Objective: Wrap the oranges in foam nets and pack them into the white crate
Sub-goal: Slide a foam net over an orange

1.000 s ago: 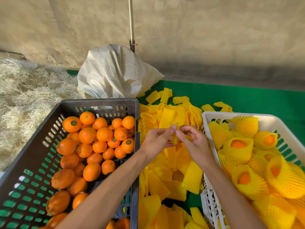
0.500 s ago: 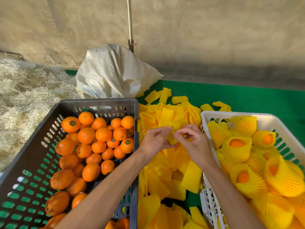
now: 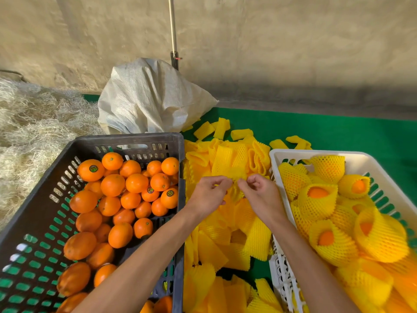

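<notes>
Between the two crates, my left hand (image 3: 208, 195) and my right hand (image 3: 261, 195) each pinch one side of a yellow foam net (image 3: 235, 177), held above the pile of flat foam nets (image 3: 228, 224). Bare oranges (image 3: 135, 182) fill the dark crate (image 3: 126, 140) on the left. The white crate (image 3: 276, 154) on the right holds several oranges wrapped in nets (image 3: 318, 198). The net between my fingers is blurred and partly hidden by them.
A white woven sack (image 3: 151, 98) stands behind the dark crate, with a thin pole (image 3: 172, 30) against the wall. Straw (image 3: 29, 136) lies at the left. Green matting (image 3: 327, 132) covers the surface under the crates.
Both hands stay on the foam net, and their fingertips have drawn slightly apart on it. The crates and oranges are unmoved.
</notes>
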The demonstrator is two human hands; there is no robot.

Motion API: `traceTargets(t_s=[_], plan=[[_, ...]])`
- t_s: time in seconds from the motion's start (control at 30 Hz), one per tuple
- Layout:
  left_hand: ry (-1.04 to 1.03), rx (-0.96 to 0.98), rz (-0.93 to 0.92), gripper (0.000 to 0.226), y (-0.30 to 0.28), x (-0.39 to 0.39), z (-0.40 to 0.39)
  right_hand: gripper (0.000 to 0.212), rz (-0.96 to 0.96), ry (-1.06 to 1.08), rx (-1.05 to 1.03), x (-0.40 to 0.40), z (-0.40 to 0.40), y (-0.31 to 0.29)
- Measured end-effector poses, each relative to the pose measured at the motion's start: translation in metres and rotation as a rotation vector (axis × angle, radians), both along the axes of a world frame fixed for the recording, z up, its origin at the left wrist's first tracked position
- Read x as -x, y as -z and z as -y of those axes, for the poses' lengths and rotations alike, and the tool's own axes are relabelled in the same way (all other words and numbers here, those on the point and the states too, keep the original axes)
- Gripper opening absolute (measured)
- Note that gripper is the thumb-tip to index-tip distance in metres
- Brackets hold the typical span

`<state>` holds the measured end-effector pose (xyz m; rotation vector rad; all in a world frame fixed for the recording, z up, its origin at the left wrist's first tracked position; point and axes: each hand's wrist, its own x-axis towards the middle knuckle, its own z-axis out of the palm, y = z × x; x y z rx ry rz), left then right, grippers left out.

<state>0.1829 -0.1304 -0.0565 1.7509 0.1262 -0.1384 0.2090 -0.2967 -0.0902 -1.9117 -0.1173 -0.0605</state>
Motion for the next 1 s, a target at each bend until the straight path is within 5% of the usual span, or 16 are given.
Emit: traceTargets(t_s=[0.17,0.3,0.43,0.53,0.67,0.77,0.83,1.0], plan=[[-0.217,0.038,0.064,0.033,0.004,-0.005,-0.006,0.023,0.055,0.026,0.056,-0.001,0.003,-0.003],[-0.339,0.138,-0.005,0.024,0.005,-0.008,-0.007,0.01,0.273,-0.166,0.142,0.001,0.008,-0.006],[-0.361,0.184,0.027,0.019,0.004,-0.006,-0.006,0.032,0.356,-0.332,0.378,0.003,0.012,-0.008],[-0.258,-0.071,0.282,0.026,0.002,0.001,-0.007,0.032,0.338,-0.226,0.585,0.002,0.01,-0.007],[-0.048,-0.367,0.542,0.02,-0.002,0.007,-0.002,0.022,0.168,-0.054,0.333,0.001,0.009,-0.009],[-0.155,-0.586,0.691,0.015,-0.007,0.005,-0.013,0.004,0.133,0.062,0.234,-0.005,0.014,-0.007],[-0.271,-0.602,0.744,0.014,-0.012,0.002,-0.034,0.019,0.113,0.072,0.294,-0.007,0.016,-0.003],[-0.389,-0.564,0.391,0.02,0.019,0.001,-0.1,0.038,0.066,0.051,0.435,-0.005,0.011,0.002]])
